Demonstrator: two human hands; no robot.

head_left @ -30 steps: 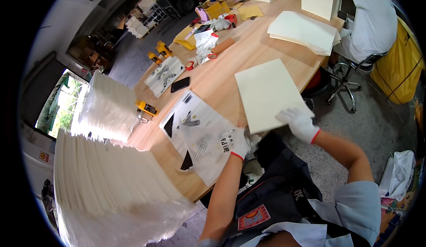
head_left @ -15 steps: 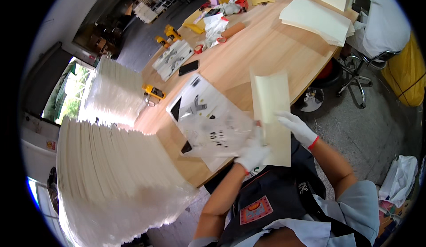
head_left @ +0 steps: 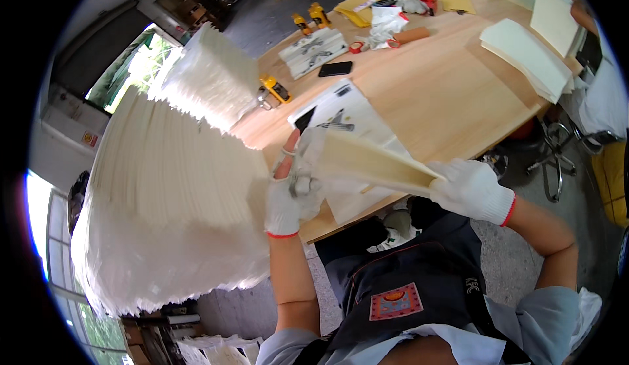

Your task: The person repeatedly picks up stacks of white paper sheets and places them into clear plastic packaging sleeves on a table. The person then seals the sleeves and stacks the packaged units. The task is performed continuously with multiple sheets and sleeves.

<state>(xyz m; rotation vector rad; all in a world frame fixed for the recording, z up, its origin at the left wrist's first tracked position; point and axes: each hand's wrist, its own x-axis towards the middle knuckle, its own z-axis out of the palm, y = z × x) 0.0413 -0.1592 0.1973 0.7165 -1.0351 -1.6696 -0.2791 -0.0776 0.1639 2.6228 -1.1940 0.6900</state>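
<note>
lifted off the counter, the folded sheet now spans both hands, left hand pinching one end, right hand gripping the other.

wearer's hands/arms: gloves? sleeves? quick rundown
Both the left hand and the right hand wear white knit work gloves with thin red cuff trim. The forearms are bare; short light blue-grey sleeves end near the elbows. No watch or bands visible.

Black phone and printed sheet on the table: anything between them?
Head view: bare wood lies between the black phone and the printed sheet; nothing sits in that stretch of table.
</note>
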